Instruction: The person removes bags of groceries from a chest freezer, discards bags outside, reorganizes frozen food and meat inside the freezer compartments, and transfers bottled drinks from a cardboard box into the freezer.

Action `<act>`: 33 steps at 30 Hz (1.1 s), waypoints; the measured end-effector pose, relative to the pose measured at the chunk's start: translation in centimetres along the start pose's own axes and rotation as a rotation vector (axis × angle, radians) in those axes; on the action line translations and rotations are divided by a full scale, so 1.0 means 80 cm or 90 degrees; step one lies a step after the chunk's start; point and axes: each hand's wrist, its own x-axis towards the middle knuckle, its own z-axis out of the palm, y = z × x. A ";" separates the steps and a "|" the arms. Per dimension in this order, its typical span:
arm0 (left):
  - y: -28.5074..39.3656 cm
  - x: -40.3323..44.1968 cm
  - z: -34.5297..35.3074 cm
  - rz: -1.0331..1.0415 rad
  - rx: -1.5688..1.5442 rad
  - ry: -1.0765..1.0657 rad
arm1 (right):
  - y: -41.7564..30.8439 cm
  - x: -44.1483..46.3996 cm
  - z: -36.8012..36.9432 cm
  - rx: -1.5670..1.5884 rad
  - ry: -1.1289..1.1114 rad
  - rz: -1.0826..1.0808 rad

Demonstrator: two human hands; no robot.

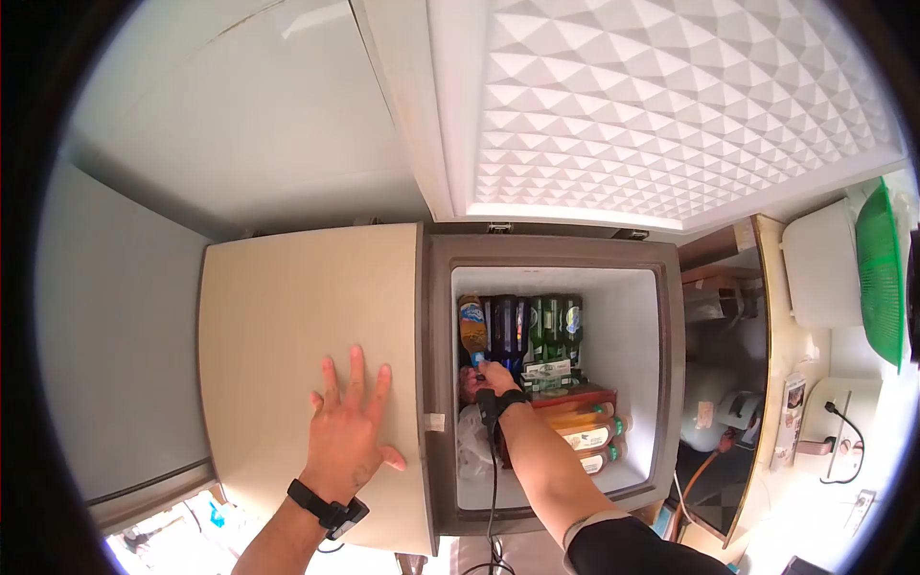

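Note:
My left hand (350, 422) lies flat with its fingers spread on the cream top (297, 307) beside the freezer. Inside the open chest freezer (628, 345), my right hand (494, 377) is at the left side, its fingers bent and closed. It is right at the blue cap of a bottle of amber liquid (472, 326); what the fingers hold is partly hidden. Several dark bottles (505, 326) and green bottles (556, 326) lie beside that bottle. Bottles with orange contents and green caps (582, 439) lie nearer me. A clear plastic bag (474, 443) is below my right hand.
The white freezer lid (671, 105) stands raised behind, with a pyramid-patterned inner face. To the right, a wooden-edged cabinet (762, 383) holds a grey tank (704, 412). A green basket (882, 273) hangs farther right. A black cable (494, 489) hangs from my right wrist.

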 end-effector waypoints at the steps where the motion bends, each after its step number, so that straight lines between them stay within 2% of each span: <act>1: 0.001 0.000 0.000 0.002 0.003 0.003 | 0.013 0.020 -0.015 -0.093 -0.029 -0.027; 2: 0.000 0.002 0.000 -0.001 0.004 0.003 | 0.016 0.026 -0.013 -0.188 -0.062 -0.055; 3: -0.002 0.003 0.000 0.003 0.004 0.012 | 0.019 0.031 -0.012 -0.189 -0.065 -0.050; 6: -0.001 0.001 0.001 -0.004 0.000 0.006 | 0.025 0.009 0.006 -0.222 0.064 -0.020; 10: 0.002 0.006 -0.001 -0.010 0.005 -0.007 | 0.018 0.010 0.010 -0.225 0.118 0.000; 12: 0.002 0.006 -0.001 -0.008 0.001 -0.011 | 0.019 0.018 0.007 -0.323 0.140 -0.038; 16: 0.002 0.006 -0.002 -0.009 0.003 -0.011 | 0.028 0.051 -0.018 -0.347 0.091 -0.050; 20: 0.006 0.006 -0.003 -0.012 0.006 -0.011 | 0.043 0.128 -0.069 -0.519 0.064 -0.107; 23: 0.007 0.008 -0.004 -0.028 0.000 -0.020 | 0.076 0.245 -0.137 -0.804 0.023 -0.196; 25: 0.006 0.006 -0.002 -0.028 -0.010 -0.017 | 0.074 0.182 -0.089 -0.686 0.185 -0.129; 28: 0.005 0.008 0.001 -0.028 -0.013 -0.016 | 0.066 0.123 -0.051 -0.921 0.228 -0.195; 30: 0.005 0.009 0.001 -0.028 -0.011 -0.019 | 0.078 0.120 -0.041 -0.913 0.390 -0.259; 31: 0.005 0.009 0.001 -0.029 -0.010 -0.016 | 0.085 0.140 -0.056 -0.913 0.392 -0.254; 33: 0.006 0.010 0.002 -0.030 -0.013 -0.019 | 0.097 0.193 -0.097 -1.090 0.312 -0.295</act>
